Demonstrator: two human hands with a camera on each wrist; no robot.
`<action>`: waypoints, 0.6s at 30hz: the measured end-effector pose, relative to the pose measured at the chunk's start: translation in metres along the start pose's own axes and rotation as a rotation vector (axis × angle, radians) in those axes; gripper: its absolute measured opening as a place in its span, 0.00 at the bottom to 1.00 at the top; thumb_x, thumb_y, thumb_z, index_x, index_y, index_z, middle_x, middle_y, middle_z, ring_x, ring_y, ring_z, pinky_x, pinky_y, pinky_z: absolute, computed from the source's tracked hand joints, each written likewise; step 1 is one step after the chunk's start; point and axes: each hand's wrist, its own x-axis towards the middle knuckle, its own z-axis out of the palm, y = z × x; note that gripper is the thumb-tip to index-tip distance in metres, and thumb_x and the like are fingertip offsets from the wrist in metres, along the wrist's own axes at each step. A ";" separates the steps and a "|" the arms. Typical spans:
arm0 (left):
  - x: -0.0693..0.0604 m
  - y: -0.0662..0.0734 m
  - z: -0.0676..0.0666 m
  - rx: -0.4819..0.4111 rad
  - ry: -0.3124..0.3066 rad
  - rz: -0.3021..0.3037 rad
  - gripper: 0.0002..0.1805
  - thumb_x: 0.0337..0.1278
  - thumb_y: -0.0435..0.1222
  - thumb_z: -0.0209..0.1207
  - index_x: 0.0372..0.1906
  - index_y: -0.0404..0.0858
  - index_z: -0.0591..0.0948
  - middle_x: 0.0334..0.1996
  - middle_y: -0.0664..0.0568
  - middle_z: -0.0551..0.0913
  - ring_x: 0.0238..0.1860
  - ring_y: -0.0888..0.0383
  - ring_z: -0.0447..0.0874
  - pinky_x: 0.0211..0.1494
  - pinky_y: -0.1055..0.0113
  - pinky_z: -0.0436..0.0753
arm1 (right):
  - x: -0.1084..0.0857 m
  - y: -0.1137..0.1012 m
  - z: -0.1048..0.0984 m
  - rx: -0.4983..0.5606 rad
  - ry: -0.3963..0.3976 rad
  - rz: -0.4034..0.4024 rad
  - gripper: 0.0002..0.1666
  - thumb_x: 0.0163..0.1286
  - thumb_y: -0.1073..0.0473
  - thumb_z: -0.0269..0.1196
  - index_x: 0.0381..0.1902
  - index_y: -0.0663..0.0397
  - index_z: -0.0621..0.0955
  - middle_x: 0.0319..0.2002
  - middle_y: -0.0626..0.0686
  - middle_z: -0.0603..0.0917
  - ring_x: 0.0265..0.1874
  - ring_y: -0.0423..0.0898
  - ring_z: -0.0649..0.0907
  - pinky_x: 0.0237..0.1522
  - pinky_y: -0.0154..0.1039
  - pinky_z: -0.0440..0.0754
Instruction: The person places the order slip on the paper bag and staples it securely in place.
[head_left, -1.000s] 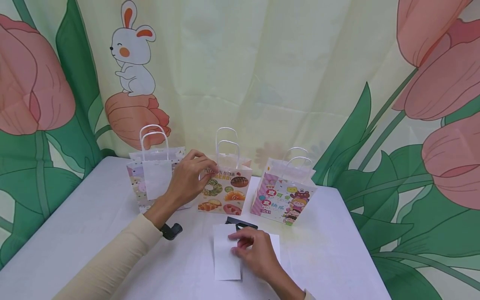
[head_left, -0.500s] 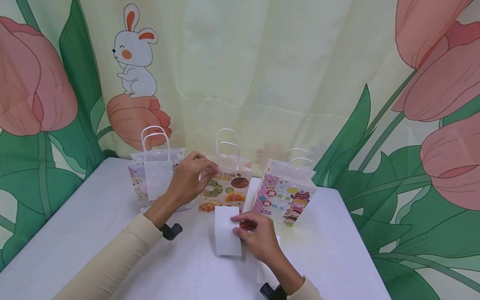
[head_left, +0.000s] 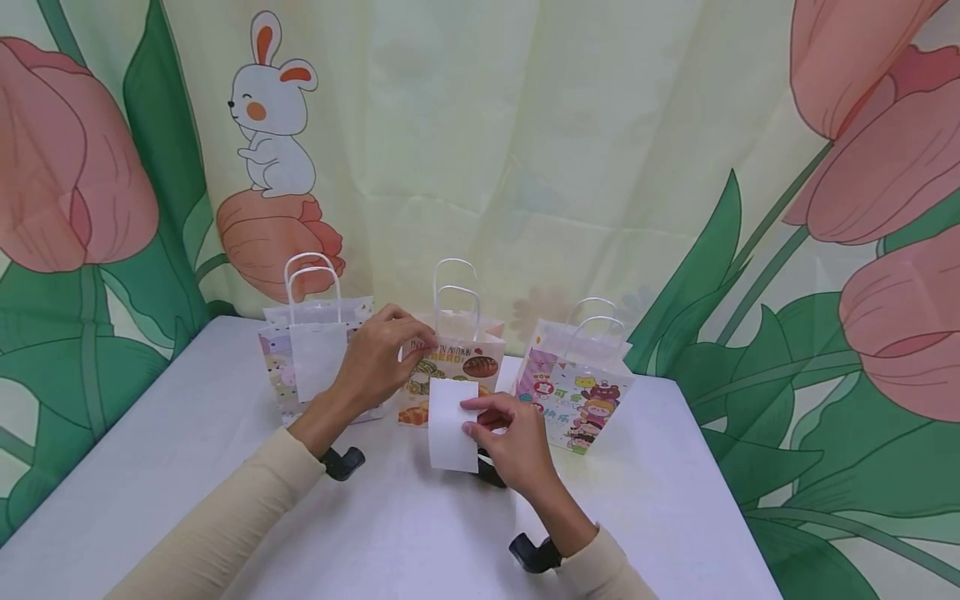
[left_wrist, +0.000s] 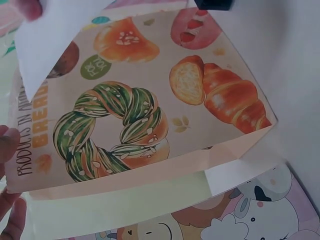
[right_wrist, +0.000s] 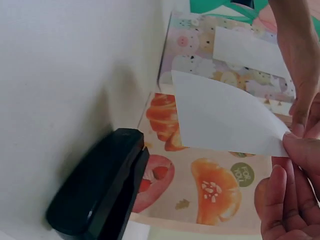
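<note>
My left hand [head_left: 381, 348] pinches the top left edge of a bread-print paper gift bag [head_left: 480, 367], its fingertips [left_wrist: 9, 142] at the rim beside the lettering. My right hand [head_left: 517, 437] holds a blank white paper slip [head_left: 452, 425] by its right edge, between thumb and fingers. The slip hangs upright in front of the bag and hides part of its bread pictures. In the right wrist view the slip [right_wrist: 225, 117] curves and stands apart from the bag's lower part. A black stapler [right_wrist: 100, 185] lies on the table before the bag, mostly hidden in the head view.
To the left stands an animal-print bag [head_left: 277, 375] with a white slip [head_left: 315, 362] on its front. A pink cartoon bag [head_left: 581, 408] stands at the right. All have white twisted handles. A white cloth covers the table [head_left: 660, 517]; a printed curtain [head_left: 600, 125] hangs behind.
My right hand has lifted the white slip from the table near the stapler up to the front of the bread-print bag. My left hand stays at the bag's rim.
</note>
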 end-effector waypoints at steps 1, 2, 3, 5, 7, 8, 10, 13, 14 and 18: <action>0.000 0.000 0.000 0.001 0.001 0.001 0.09 0.57 0.35 0.77 0.43 0.45 0.93 0.38 0.54 0.94 0.44 0.56 0.82 0.48 0.57 0.88 | 0.002 -0.001 0.000 0.000 0.010 -0.006 0.16 0.63 0.65 0.78 0.48 0.43 0.93 0.40 0.47 0.91 0.35 0.43 0.86 0.44 0.33 0.89; 0.000 0.000 0.000 0.001 0.001 0.001 0.09 0.57 0.35 0.77 0.43 0.45 0.93 0.38 0.54 0.93 0.44 0.56 0.82 0.48 0.57 0.88 | 0.003 -0.002 0.001 0.000 0.019 -0.011 0.16 0.63 0.65 0.78 0.47 0.43 0.93 0.40 0.47 0.91 0.34 0.43 0.86 0.45 0.34 0.89; 0.000 0.000 0.001 0.002 0.001 0.001 0.09 0.57 0.35 0.77 0.43 0.45 0.93 0.38 0.54 0.93 0.44 0.57 0.82 0.48 0.57 0.88 | 0.005 -0.002 0.001 -0.001 0.026 -0.018 0.16 0.63 0.65 0.78 0.48 0.42 0.93 0.40 0.47 0.91 0.34 0.44 0.86 0.45 0.34 0.89; 0.000 0.000 0.001 0.004 0.001 0.002 0.09 0.57 0.35 0.77 0.43 0.45 0.93 0.38 0.54 0.93 0.44 0.57 0.82 0.48 0.57 0.88 | 0.007 -0.003 0.002 0.000 0.037 -0.018 0.17 0.63 0.64 0.78 0.47 0.41 0.93 0.39 0.46 0.90 0.34 0.44 0.86 0.45 0.35 0.90; 0.000 0.000 0.001 0.006 0.001 0.002 0.09 0.57 0.35 0.78 0.43 0.45 0.93 0.38 0.54 0.93 0.43 0.57 0.82 0.48 0.57 0.88 | 0.010 -0.005 0.003 0.008 0.041 -0.025 0.17 0.63 0.64 0.78 0.47 0.40 0.93 0.39 0.46 0.90 0.34 0.44 0.87 0.43 0.36 0.90; 0.000 0.000 0.001 0.006 0.001 0.001 0.09 0.57 0.35 0.78 0.43 0.45 0.93 0.38 0.54 0.93 0.43 0.57 0.82 0.48 0.57 0.88 | 0.011 -0.005 0.003 0.009 0.044 -0.033 0.17 0.63 0.64 0.78 0.48 0.40 0.93 0.39 0.47 0.90 0.34 0.45 0.87 0.43 0.36 0.90; 0.000 0.000 0.001 0.006 0.002 0.001 0.09 0.57 0.35 0.78 0.43 0.45 0.93 0.38 0.54 0.93 0.43 0.57 0.82 0.48 0.57 0.89 | 0.014 -0.007 0.003 0.014 0.047 -0.043 0.17 0.63 0.65 0.78 0.48 0.41 0.93 0.39 0.47 0.90 0.33 0.45 0.87 0.41 0.36 0.91; 0.000 0.000 0.000 0.005 0.005 0.000 0.10 0.56 0.35 0.78 0.43 0.45 0.93 0.38 0.54 0.93 0.43 0.56 0.82 0.48 0.56 0.89 | 0.019 -0.010 0.003 0.013 0.056 -0.058 0.16 0.63 0.64 0.78 0.47 0.42 0.93 0.39 0.48 0.90 0.33 0.45 0.87 0.40 0.36 0.90; 0.000 -0.001 0.000 0.003 0.005 0.000 0.10 0.56 0.35 0.78 0.43 0.45 0.93 0.38 0.54 0.93 0.44 0.57 0.83 0.48 0.56 0.89 | 0.020 -0.010 0.003 0.011 0.060 -0.059 0.16 0.64 0.64 0.78 0.47 0.42 0.93 0.39 0.48 0.90 0.33 0.45 0.87 0.41 0.36 0.90; 0.000 -0.001 0.000 0.000 0.007 -0.004 0.10 0.56 0.35 0.78 0.43 0.45 0.93 0.38 0.54 0.93 0.44 0.56 0.83 0.49 0.55 0.89 | 0.025 -0.015 0.005 0.014 0.075 -0.055 0.15 0.64 0.63 0.78 0.47 0.42 0.93 0.40 0.47 0.90 0.34 0.45 0.87 0.41 0.36 0.90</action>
